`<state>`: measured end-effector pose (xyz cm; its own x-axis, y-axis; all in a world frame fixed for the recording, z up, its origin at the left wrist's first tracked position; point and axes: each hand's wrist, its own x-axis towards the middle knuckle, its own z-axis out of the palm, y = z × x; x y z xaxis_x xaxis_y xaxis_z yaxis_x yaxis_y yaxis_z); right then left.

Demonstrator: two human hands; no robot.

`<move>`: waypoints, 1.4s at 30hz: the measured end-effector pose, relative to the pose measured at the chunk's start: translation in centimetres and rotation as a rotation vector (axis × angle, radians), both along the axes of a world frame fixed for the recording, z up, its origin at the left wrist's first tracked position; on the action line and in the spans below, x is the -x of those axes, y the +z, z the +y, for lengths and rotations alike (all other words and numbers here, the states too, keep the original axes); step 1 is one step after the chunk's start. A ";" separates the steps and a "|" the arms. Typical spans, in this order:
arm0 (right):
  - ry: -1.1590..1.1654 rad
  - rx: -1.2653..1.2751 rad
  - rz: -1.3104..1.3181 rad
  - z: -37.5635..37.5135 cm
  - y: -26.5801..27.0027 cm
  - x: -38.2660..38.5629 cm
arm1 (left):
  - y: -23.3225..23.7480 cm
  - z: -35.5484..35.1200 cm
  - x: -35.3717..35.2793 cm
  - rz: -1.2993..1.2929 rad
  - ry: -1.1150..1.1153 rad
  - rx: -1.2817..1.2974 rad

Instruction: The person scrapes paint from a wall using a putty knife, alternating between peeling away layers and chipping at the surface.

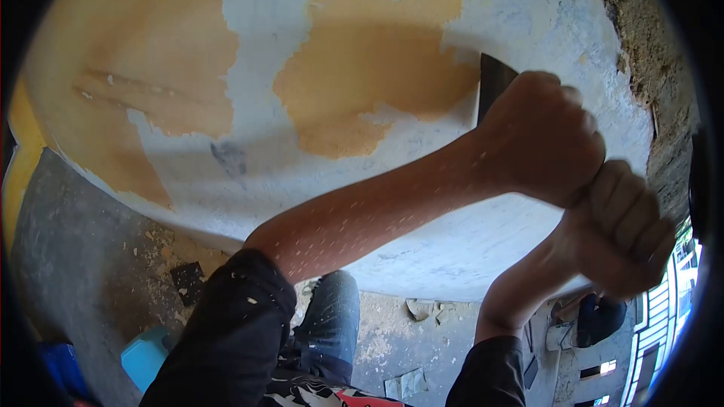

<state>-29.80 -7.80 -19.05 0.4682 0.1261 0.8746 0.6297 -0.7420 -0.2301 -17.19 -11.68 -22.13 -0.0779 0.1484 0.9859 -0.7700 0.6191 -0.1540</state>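
A scraper with a wide, thin metal blade (494,87) has its edge against the wall (422,218), at the right border of a tan paint patch (362,68). My left hand (547,136) is closed round it just behind the blade. Directly behind and below, my right hand (622,230) is also closed, its fist touching or nearly touching the left one, in line with the tool. Both fists hide the handle. Pale flakes speckle my left forearm. Around the tan patch, the wall surface is whitish with ragged paint edges.
Another tan painted area (166,45) covers the wall's left side. Rough, broken plaster (641,30) borders the right. Below are a dusty floor (83,234) with debris, a light-blue container (145,358), a dark-blue object (60,369), and a white grille (656,324) at lower right.
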 end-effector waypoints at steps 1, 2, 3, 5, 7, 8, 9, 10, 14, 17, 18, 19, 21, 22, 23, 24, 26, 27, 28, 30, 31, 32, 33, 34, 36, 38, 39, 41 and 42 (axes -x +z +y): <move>-0.004 0.017 -0.012 0.4 -0.4 -0.6 | -0.7 0.0 -0.1 0.024 -0.039 0.100; 0.036 0.037 -0.005 1.5 -1.3 -2.1 | -0.7 0.3 -0.4 0.021 -0.044 0.092; 0.128 0.012 0.020 1.3 -1.1 -2.1 | -0.5 0.6 -0.5 0.010 -0.009 0.031; 0.061 -0.173 0.009 0.9 0.8 0.1 | 0.5 0.7 0.3 0.021 0.016 -0.090; 0.070 -0.054 0.112 0.3 2.6 1.5 | 1.5 0.9 0.8 -0.004 0.049 -0.053; 0.065 -0.050 0.118 -0.2 2.3 1.9 | 1.5 0.9 1.1 -0.014 0.063 -0.050; 0.088 -0.046 0.091 -0.7 1.5 2.3 | 1.2 0.6 1.1 -0.018 0.037 0.020; 0.123 -0.032 0.057 -1.0 1.0 2.2 | 1.2 0.3 0.9 -0.021 0.043 0.026; 0.114 -0.110 0.139 -1.4 1.8 2.7 | 0.4 0.3 2.5 -0.005 0.018 -0.117; 0.058 -0.143 -0.100 -2.5 0.7 2.1 | 0.4 0.0 2.4 -0.019 0.088 -0.098; 0.061 -0.185 -0.186 -3.4 -0.1 1.7 | 0.1 -0.7 2.1 -0.021 0.091 -0.090; 0.061 -0.225 -0.273 -3.9 -0.8 0.9 | -0.7 -1.3 1.6 -0.005 0.084 -0.102; 0.087 -0.222 -0.193 -3.1 -1.2 0.3 | -1.4 -0.6 1.1 -0.021 0.104 -0.137; 0.073 -0.188 -0.148 -2.3 -1.1 0.4 | -1.3 -0.2 1.5 -0.019 0.102 -0.149; 0.066 -0.204 -0.136 -1.7 -0.8 1.2 | -1.1 0.2 1.7 -0.027 0.083 -0.131; 0.067 -0.208 -0.127 -1.3 -0.3 1.7 | -0.5 0.4 1.6 -0.039 0.072 -0.100; 0.157 -0.222 -0.114 -2.1 -0.5 1.2 | -0.5 0.2 1.5 -0.060 0.085 -0.151; 0.136 -0.100 -0.147 -4.0 -1.5 0.7 | -1.4 -0.6 0.9 -0.026 0.077 -0.121; 0.113 0.025 -0.185 -4.4 -1.6 -0.2 | -1.8 -0.7 0.3 0.003 0.066 -0.087; 0.045 -0.096 -0.117 -2.4 -2.8 0.0 | -3.3 -0.9 0.0 0.018 0.073 -0.098; 0.029 -0.061 -0.099 -1.8 -2.5 0.6 | -3.1 -0.8 0.1 0.016 0.031 -0.067; 0.020 -0.020 -0.084 -1.3 -1.9 0.9 | -2.3 -0.3 0.0 0.012 -0.005 -0.030; 0.055 -0.045 -0.039 -0.9 -1.5 1.0 | -1.5 0.2 0.8 -0.012 0.014 -0.048; 0.089 -0.072 0.007 -0.6 -1.0 1.1 | -1.7 0.2 0.8 -0.001 0.014 -0.056; 0.125 -0.096 0.043 -0.3 -0.6 1.2 | -1.4 0.0 1.0 -0.013 0.039 -0.009; 0.127 -0.086 0.058 -0.4 -0.7 1.3 | -1.6 0.2 1.0 -0.026 -0.003 -0.014; 0.135 -0.114 0.064 -0.5 -0.2 1.8 | -1.2 0.0 1.2 -0.025 0.028 -0.062; 0.150 -0.170 0.077 -0.8 0.8 2.8 | -0.2 0.8 1.6 -0.031 0.081 -0.149; 0.174 -0.170 0.105 -1.0 1.1 2.7 | 0.0 0.6 1.4 -0.033 0.091 -0.143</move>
<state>-32.47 -8.84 -17.98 0.5419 0.0687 0.8376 0.7106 -0.5696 -0.4130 -18.58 -11.10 -22.14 -0.1169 -0.0022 0.9931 -0.8200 0.5644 -0.0952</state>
